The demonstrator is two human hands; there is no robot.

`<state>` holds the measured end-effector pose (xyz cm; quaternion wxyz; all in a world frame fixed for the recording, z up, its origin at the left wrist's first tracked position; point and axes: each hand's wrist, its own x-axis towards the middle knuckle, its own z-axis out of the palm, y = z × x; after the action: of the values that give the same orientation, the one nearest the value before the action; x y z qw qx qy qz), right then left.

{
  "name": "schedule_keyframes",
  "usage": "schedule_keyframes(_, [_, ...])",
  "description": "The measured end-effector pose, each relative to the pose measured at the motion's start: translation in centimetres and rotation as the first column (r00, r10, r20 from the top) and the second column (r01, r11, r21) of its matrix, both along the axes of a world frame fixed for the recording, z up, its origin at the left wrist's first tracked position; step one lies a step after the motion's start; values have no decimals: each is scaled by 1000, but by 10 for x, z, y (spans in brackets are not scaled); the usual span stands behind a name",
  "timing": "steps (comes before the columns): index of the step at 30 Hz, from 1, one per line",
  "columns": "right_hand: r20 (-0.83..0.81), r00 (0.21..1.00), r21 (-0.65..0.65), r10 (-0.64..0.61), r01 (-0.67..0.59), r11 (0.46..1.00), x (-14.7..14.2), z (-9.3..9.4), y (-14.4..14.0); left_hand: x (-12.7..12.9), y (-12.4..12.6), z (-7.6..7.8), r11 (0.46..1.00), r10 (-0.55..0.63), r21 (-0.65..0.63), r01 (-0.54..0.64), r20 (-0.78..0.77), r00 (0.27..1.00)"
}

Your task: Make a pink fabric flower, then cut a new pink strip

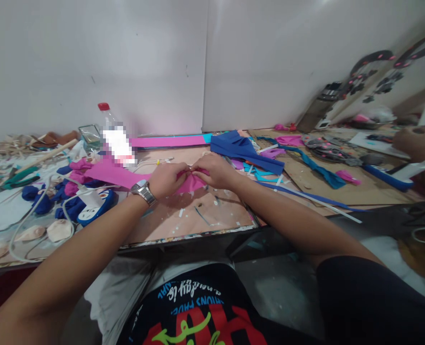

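Over the front part of the table (162, 227), the left hand (167, 181) and right hand (215, 171) meet, their fingers (201, 166) pinching a pink strip (120, 176) that extends leftward behind the wristwatch (144, 192) toward a red-capped bottle (117, 143), with folded blue material (234, 147) lying just beyond the right hand.

Left hand (167, 180) and right hand (214, 171) are pinching side by side, fingertips close together.
The left arm (93, 239) is slanting in from the lower left and the right arm (291, 213) from the lower right, both forearms angling forward; fingers are curling toward the thumbs, and the backs of both hands are facing up.
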<state>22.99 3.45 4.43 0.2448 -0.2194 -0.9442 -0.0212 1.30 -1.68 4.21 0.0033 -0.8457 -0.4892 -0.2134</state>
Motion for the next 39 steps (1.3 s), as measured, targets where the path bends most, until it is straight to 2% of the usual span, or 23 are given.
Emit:
schedule_keyframes(12, [85,996,-42,-26,30,999,-1,0,1,0,-1,1,999,-16,40,19,-72,997])
schedule_keyframes(22, [112,992,-70,-55,63,996,-3,2,-4,3,0,-3,997,-41,55,45,-72,997])
schedule_keyframes(29, [28,999,-124,30,-26,992,1,0,3,1,1,-5,999,-48,13,47,4,999])
schedule_keyframes(39, [-23,999,-80,48,-49,996,1,2,2,1,0,-4,998,-48,-40,53,112,993])
